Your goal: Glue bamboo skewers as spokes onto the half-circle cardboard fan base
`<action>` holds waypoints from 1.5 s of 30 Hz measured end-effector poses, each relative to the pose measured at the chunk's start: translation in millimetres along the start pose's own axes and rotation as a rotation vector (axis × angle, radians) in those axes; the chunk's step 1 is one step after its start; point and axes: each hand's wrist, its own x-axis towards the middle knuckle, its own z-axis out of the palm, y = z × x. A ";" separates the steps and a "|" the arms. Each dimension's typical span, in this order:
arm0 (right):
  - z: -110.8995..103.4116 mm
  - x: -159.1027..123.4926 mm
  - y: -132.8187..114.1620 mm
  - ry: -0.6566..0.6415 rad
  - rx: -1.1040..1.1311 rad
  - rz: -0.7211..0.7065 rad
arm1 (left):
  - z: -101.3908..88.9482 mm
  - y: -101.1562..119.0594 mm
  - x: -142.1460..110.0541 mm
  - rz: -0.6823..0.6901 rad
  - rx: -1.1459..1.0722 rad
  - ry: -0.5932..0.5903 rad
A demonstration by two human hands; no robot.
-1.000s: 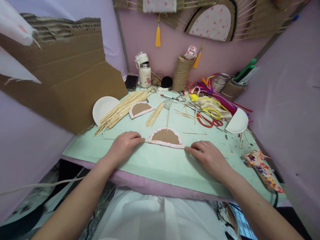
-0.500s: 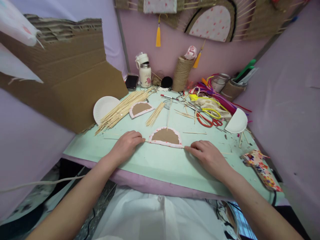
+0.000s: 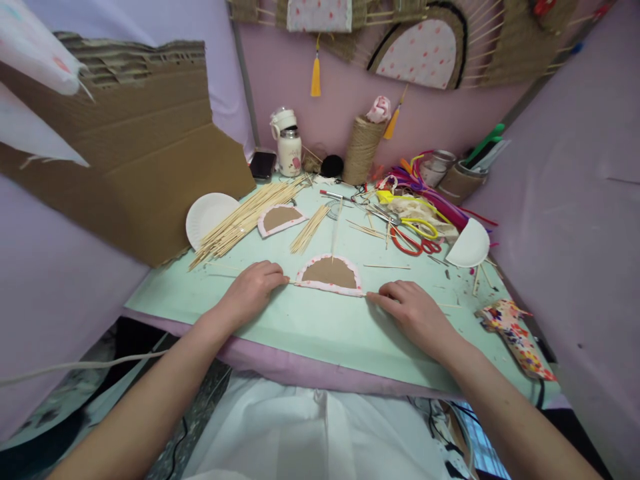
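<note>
Soft, even light covers the tabletop [image 3: 300,340], with a faint shadow just below the right fingers [image 3: 385,302] and dimness under the near edge. Wide-angle stretching (strongest farthest from the fingers) distorts the margins; fine detail looks slightly soft.

White garment [image 3: 280,433]: plain cloth over the lap, softly creased, a raised fold running lengthwise near the middle, a small gather at its upper edge.
Left forearm [image 3: 165,377]: bare, slim, smooth in outline, tapering to a bare wrist.
Right forearm [image 3: 505,400]: bare and slim as well, narrowing the same way.
Left hand [image 3: 253,287]: bare, slender fingers.
Right hand [image 3: 413,307]: bare, similarly built.
Fingernails: too small to make out.
</note>
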 end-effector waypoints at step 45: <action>3.5 -3.6 -2.0 0.052 0.052 0.042 | 4.5 -2.0 -3.6 0.014 -0.023 0.112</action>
